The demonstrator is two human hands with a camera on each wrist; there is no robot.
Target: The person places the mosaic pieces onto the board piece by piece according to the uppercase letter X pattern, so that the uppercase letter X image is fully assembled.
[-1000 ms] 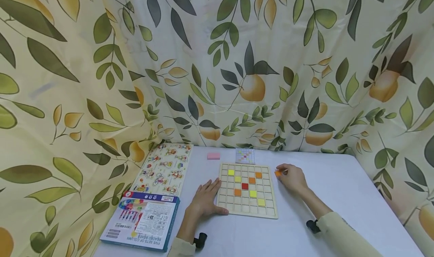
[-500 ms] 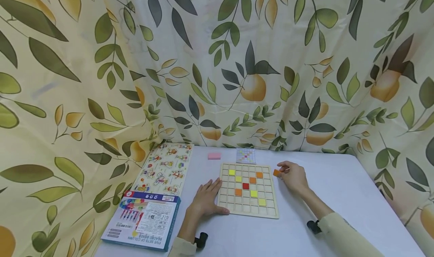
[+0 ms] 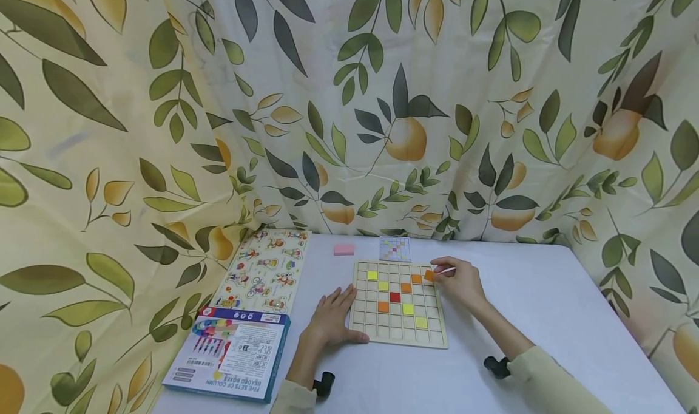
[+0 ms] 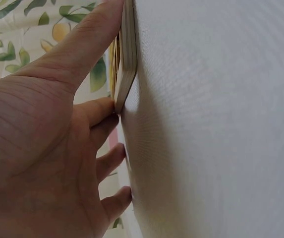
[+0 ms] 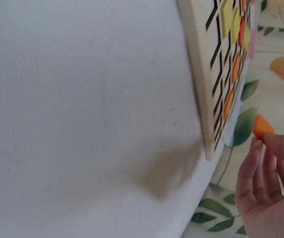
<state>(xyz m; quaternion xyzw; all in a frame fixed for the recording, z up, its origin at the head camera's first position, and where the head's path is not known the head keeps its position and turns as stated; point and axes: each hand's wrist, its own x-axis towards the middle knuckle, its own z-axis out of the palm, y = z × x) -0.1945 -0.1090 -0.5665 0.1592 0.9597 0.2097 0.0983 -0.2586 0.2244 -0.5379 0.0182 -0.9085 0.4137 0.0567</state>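
A wooden grid board [image 3: 371, 329] lies on the table with yellow, orange and red square tiles in some of its squares. At the board's far right corner, my right hand [image 3: 461, 283] pinches an orange tile [image 3: 429, 275] between thumb and fingers; in the right wrist view that orange tile [image 5: 262, 126] is held up off the board. My left hand [image 3: 329, 322] rests along the board's left side, fingers spread and fairly straight. The left wrist view has the thumb [image 4: 85, 44] and a fingertip touching the board's edge [image 4: 127, 54].
Behind the board lie a small printed pattern card [image 3: 394, 249] and a pink block [image 3: 344, 250]. To the left are a blue-edged box [image 3: 229, 353] and a sheet with cartoon figures [image 3: 267, 265]. A leaf-patterned curtain [image 3: 349, 128] hangs around the white table [image 3: 524, 292].
My right hand has moved left with the orange tile, from beside the board to over its far right corner. The left hand stays in place.
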